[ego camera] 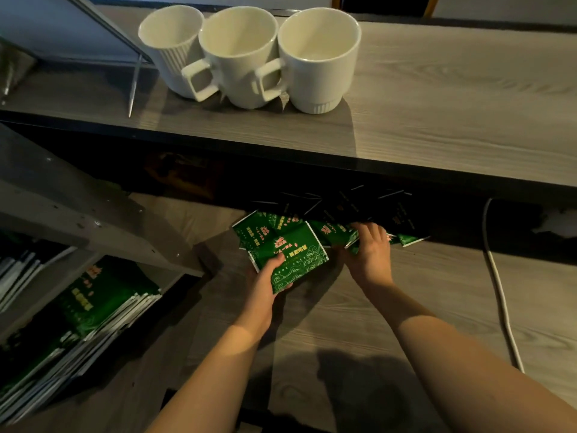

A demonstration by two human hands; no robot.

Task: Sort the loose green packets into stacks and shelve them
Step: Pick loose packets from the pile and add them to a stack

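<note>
Packets are the whole matter: the left hand point(269, 274) grips a small stack of green packets point(288, 257), fingers curled round its near-left edge and thumb on top, while the right hand point(370, 249) reaches into the loose pile point(331, 228) just beyond it. The right fingers curl down over one or two packets at the pile's near edge — whether they have closed on one I cannot tell.

The pile lies on the lower wooden surface point(390, 307), half under the overhang of the upper shelf point(437, 104), so its far part is lost in shadow. It sits just far of both hands and a little to the right, nearer the right hand. The packets there lie every way, some on edge.

The held stack tilts, its long axis running from far-left to near-right, printed face up. The next packet probably needs turning to that line before it joins.

Finished stacks point(103, 304) already lie in the shelf compartment at the near left — well apart from the pile, on the left hand's side. Three white mugs point(249, 54) stand on the upper shelf.
</note>
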